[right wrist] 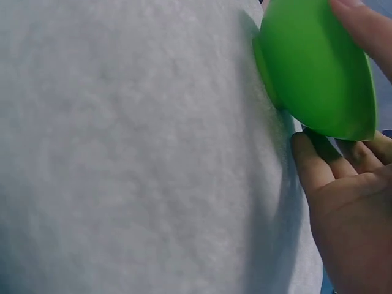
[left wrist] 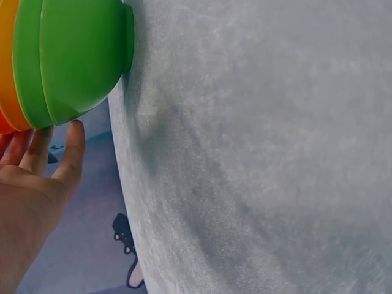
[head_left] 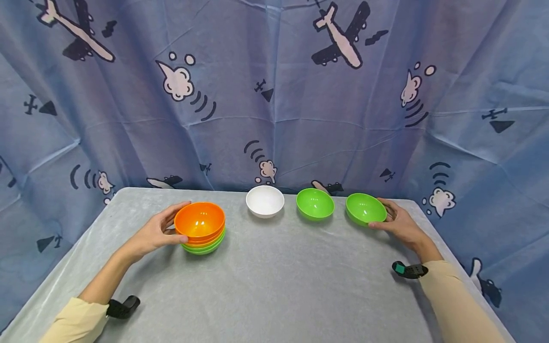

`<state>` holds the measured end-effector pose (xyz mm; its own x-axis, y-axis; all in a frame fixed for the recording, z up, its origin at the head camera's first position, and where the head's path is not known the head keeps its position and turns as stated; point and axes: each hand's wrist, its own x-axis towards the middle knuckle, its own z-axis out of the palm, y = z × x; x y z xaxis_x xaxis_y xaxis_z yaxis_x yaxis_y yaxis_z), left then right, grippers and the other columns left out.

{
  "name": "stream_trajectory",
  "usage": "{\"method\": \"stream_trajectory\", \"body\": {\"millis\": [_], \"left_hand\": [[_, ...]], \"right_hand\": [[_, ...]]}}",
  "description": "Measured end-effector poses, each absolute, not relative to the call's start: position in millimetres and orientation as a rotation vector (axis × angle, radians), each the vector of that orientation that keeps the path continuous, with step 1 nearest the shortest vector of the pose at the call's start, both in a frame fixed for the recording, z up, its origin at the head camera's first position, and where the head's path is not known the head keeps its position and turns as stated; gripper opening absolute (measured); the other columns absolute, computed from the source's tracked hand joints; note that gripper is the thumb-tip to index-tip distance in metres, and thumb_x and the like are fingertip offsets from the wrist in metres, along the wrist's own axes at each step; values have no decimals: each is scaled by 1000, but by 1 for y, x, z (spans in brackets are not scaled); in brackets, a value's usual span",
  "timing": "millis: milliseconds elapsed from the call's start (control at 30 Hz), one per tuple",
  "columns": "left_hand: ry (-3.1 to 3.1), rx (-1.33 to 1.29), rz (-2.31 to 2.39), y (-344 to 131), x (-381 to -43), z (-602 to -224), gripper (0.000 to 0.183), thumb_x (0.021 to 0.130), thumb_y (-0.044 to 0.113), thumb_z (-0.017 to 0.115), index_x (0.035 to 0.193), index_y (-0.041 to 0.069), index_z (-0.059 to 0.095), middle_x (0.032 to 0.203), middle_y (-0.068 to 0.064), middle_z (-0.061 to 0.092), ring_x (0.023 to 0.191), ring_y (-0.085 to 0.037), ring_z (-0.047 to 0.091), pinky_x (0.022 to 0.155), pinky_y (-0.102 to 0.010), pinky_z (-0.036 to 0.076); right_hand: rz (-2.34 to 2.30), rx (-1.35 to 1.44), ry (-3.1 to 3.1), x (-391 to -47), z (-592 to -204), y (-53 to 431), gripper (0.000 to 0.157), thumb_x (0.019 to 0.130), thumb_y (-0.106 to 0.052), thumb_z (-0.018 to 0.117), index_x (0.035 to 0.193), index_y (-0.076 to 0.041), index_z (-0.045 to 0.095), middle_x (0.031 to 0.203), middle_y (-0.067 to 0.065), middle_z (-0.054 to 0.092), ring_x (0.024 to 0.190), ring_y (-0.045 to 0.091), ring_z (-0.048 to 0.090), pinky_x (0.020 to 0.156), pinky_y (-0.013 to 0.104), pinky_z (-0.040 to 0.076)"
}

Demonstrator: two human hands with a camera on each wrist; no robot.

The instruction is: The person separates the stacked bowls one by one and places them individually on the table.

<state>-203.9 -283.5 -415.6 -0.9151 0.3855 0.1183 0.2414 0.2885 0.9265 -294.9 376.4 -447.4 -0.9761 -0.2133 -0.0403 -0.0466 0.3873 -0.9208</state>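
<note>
Stack of orange-over-green bowls (head_left: 200, 227) stands left on the table (head_left: 274, 281); your left hand (head_left: 155, 231) holds it between thumb and fingers, apparently for steadiness. Your right hand (head_left: 402, 223) grips the rightmost green bowl (head_left: 365, 208) likewise, middle green bowl (head_left: 315, 204) and white bowl (head_left: 265, 201) untouched.

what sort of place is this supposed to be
Probably a makeshift indoor recording setup, though the wider room is out of view: an aeroplane-print curtain hangs behind a grey-covered table, and two black wrist devices are in view.
</note>
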Motion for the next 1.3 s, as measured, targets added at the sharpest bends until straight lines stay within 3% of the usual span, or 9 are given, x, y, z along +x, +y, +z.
{"method": "stream_trajectory", "body": {"millis": [133,233,300,400,533,833,1000,1133,1300], "left_hand": [[2416,595,1692,-285,-203,-418,83,88,7,78,157,3,32,157,-18,37,142,-43,33,108,-46,39],[2418,590,1690,-287,-202,-420,82,88,6,78,156,2,34,155,-19,39,140,-43,35,107,-43,39],[2414,588,1695,-287,-201,-420,80,88,5,78,156,1,34,154,-19,40,140,-44,36,108,-49,37],[2415,585,1693,-287,-201,-420,80,89,6,78,155,0,34,154,-20,40,140,-45,36,108,-58,34],[2418,584,1689,-287,-200,-420,79,90,6,77,155,0,34,154,-21,40,140,-45,36,108,-60,32],[2428,578,1688,-289,-200,-421,79,90,6,77,155,0,34,154,-20,41,139,-43,37,108,-58,34],[2424,571,1693,-288,-200,-421,79,90,6,77,156,-1,33,155,-21,39,140,-45,36,108,-60,33],[2422,555,1691,-287,-201,-420,80,91,8,77,156,0,32,156,-21,37,142,-45,33,109,-60,32],[2420,558,1692,-286,-202,-420,81,91,8,77,157,0,31,157,-21,36,142,-46,32,110,-61,31]], "right_hand": [[-1601,-264,2499,-293,-442,381,99,91,-11,79,161,2,10,164,27,13,147,47,16,110,41,38],[-1552,-286,2556,-291,-435,386,91,96,-18,74,161,1,14,163,26,17,147,48,18,110,49,37],[-1548,-290,2588,-289,-431,388,86,98,-21,72,161,0,17,163,26,19,146,48,21,107,43,42],[-1539,-286,2662,-288,-425,390,81,100,-26,70,160,0,23,161,27,23,145,46,26,98,25,48],[-1552,-274,2746,-286,-417,386,73,100,-30,69,157,-1,34,158,25,32,143,41,34,89,12,47],[-1742,-403,2759,-287,-404,365,57,97,-20,72,147,-2,51,143,13,55,120,7,59,88,16,50],[-1825,-508,2701,-291,-399,349,49,96,-11,73,141,-2,57,130,0,63,112,5,63,87,19,53],[-1833,-520,2693,-293,-395,334,48,95,-12,74,138,2,58,131,13,63,110,6,64,85,21,54],[-1837,-528,2682,-293,-392,317,46,96,-14,74,135,4,59,130,18,63,108,8,66,86,23,55]]}}
